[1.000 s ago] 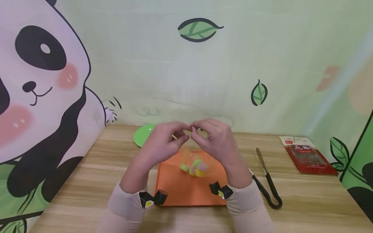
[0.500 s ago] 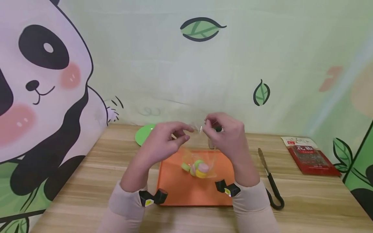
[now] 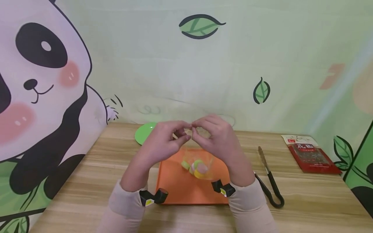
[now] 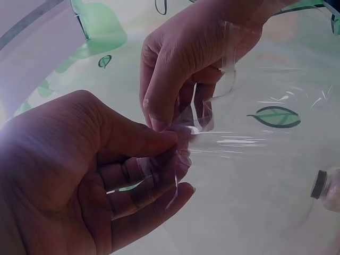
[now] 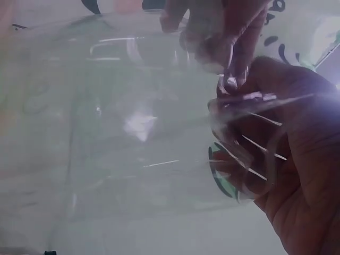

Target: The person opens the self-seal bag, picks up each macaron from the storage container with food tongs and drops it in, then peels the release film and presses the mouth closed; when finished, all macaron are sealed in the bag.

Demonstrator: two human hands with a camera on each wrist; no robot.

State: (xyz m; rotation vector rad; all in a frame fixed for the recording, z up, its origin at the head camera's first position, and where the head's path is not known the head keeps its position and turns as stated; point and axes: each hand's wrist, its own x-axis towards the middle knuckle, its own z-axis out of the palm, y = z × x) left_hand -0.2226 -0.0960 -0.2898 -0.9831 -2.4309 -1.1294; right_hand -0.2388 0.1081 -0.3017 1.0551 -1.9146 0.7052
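A clear plastic bag [image 4: 239, 141] hangs from both hands, its film wrinkled and shiny at the top. Inside its lower part, green, pink and yellow macarons [image 3: 200, 170] show over the orange tray [image 3: 180, 194]; whether the bag touches the tray I cannot tell. My left hand [image 3: 163, 142] pinches the bag's upper edge between thumb and forefinger. Right beside it my right hand [image 3: 217, 137] pinches the same edge, its fingertips meeting the left ones. The right wrist view shows the film [image 5: 141, 127] spread out beside the right hand, partly covering its fingers.
On the wooden table, a green plate [image 3: 142, 133] lies partly behind the left hand. Black-handled tongs [image 3: 272, 186] rest right of the tray, and a red packet [image 3: 311, 157] lies farther right. A dark-capped bottle [image 4: 320, 184] shows in the left wrist view.
Half a second ago my right hand was drawn away to the right, film stretched between the hands. It has since come back against the left hand. The left hand has barely moved.
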